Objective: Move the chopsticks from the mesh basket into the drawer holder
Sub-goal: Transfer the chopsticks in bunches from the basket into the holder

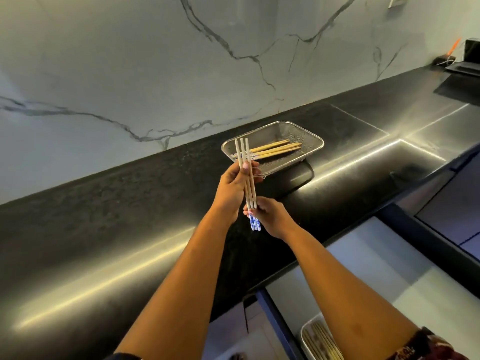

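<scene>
- Left hand (pixel 233 188), frame centre: we close it around the middle of three chopsticks (pixel 246 175), thumb across the shafts, likely to keep them bundled.
- Right hand (pixel 270 216), just below: we pinch the same bundle near its blue-patterned ends, apparently squaring them up so they go in together.
- Mesh basket (pixel 309 133), just beyond the hands: it sits on the worktop (pixel 104 216) and holds several more chopsticks lying flat, not yet taken.
- Drawer holder (pixel 305 331), lower right: a pale tray in the open drawer, with chopsticks already inside; we judge it the destination, well apart from the bundle.
- Marble wall (pixel 130 61), upper frame: backs the worktop.
</scene>
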A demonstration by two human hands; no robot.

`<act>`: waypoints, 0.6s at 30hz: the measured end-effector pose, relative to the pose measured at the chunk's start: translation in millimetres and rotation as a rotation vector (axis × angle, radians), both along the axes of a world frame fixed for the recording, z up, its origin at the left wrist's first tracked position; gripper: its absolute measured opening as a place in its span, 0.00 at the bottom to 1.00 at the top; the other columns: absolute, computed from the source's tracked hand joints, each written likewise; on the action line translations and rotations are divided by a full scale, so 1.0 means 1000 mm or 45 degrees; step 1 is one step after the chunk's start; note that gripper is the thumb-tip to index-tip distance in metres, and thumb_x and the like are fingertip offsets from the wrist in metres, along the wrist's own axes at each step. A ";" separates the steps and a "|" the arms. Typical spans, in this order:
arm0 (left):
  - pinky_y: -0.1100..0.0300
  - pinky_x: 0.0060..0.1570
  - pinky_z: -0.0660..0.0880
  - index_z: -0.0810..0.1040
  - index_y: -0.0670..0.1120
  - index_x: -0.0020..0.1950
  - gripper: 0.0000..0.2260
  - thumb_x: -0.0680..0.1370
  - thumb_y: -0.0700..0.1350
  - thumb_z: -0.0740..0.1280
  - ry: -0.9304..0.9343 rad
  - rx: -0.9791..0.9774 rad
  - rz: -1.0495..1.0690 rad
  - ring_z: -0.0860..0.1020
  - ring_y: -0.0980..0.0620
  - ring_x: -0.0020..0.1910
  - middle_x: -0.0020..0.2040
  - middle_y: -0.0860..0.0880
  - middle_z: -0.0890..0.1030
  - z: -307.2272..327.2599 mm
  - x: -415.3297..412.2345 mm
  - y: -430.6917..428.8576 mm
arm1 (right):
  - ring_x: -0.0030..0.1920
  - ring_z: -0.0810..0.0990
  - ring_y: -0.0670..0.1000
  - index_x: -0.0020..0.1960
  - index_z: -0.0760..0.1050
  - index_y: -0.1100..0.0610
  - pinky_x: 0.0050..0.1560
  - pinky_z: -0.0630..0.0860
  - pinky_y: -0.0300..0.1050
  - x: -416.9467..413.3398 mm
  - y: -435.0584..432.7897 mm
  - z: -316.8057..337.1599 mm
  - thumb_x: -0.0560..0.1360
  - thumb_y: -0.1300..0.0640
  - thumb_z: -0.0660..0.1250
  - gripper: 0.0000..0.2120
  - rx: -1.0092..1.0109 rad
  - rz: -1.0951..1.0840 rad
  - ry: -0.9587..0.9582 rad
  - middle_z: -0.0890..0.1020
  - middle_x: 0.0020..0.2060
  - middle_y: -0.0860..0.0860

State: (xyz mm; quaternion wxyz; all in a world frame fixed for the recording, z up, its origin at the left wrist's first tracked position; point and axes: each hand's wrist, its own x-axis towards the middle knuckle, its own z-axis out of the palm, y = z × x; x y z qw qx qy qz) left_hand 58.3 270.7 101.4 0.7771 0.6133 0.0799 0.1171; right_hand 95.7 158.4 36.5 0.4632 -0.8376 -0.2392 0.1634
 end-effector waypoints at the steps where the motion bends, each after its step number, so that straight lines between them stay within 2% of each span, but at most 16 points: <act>1: 0.51 0.56 0.75 0.79 0.46 0.50 0.12 0.81 0.47 0.57 0.007 -0.002 0.002 0.78 0.48 0.48 0.45 0.48 0.80 0.001 -0.002 -0.004 | 0.55 0.82 0.48 0.58 0.78 0.60 0.50 0.72 0.29 -0.003 -0.003 0.001 0.79 0.61 0.63 0.10 -0.006 -0.002 -0.010 0.84 0.54 0.54; 3: 0.54 0.52 0.76 0.78 0.47 0.50 0.11 0.80 0.48 0.57 0.006 -0.006 0.018 0.79 0.49 0.47 0.44 0.49 0.80 0.003 -0.006 -0.011 | 0.55 0.82 0.48 0.57 0.78 0.59 0.47 0.71 0.26 -0.007 -0.008 0.002 0.78 0.60 0.64 0.09 -0.008 -0.010 -0.019 0.84 0.54 0.53; 4: 0.54 0.51 0.76 0.78 0.47 0.51 0.11 0.80 0.48 0.57 -0.002 -0.001 0.017 0.79 0.50 0.46 0.44 0.49 0.80 0.006 -0.007 -0.017 | 0.55 0.82 0.49 0.57 0.78 0.58 0.49 0.72 0.28 -0.010 -0.015 0.004 0.78 0.59 0.64 0.09 -0.005 -0.019 -0.022 0.83 0.54 0.53; 7: 0.52 0.53 0.75 0.77 0.48 0.54 0.09 0.80 0.46 0.58 -0.041 -0.014 0.000 0.79 0.51 0.45 0.44 0.51 0.80 0.012 -0.012 -0.039 | 0.55 0.81 0.51 0.55 0.79 0.58 0.58 0.76 0.43 -0.019 -0.042 0.010 0.78 0.57 0.64 0.09 -0.075 -0.008 0.016 0.83 0.54 0.55; 9: 0.52 0.53 0.75 0.77 0.49 0.54 0.08 0.80 0.45 0.58 -0.071 -0.025 -0.022 0.80 0.52 0.43 0.44 0.51 0.80 0.012 -0.017 -0.056 | 0.55 0.82 0.52 0.55 0.78 0.59 0.61 0.76 0.48 -0.027 -0.065 0.008 0.79 0.58 0.63 0.09 -0.129 -0.008 0.056 0.83 0.53 0.55; 14: 0.54 0.50 0.77 0.71 0.52 0.59 0.09 0.81 0.42 0.57 -0.092 -0.088 0.012 0.78 0.51 0.41 0.42 0.48 0.77 0.002 -0.022 -0.101 | 0.50 0.82 0.51 0.57 0.78 0.62 0.59 0.78 0.49 -0.043 -0.125 0.002 0.78 0.59 0.65 0.10 -0.239 -0.024 0.117 0.83 0.52 0.55; 18: 0.64 0.42 0.77 0.74 0.56 0.51 0.11 0.81 0.42 0.56 -0.006 -0.069 0.027 0.73 0.55 0.38 0.38 0.51 0.73 -0.023 -0.028 -0.143 | 0.52 0.82 0.57 0.55 0.79 0.60 0.57 0.80 0.52 -0.056 -0.168 -0.011 0.76 0.57 0.67 0.10 -0.368 -0.011 0.178 0.83 0.54 0.58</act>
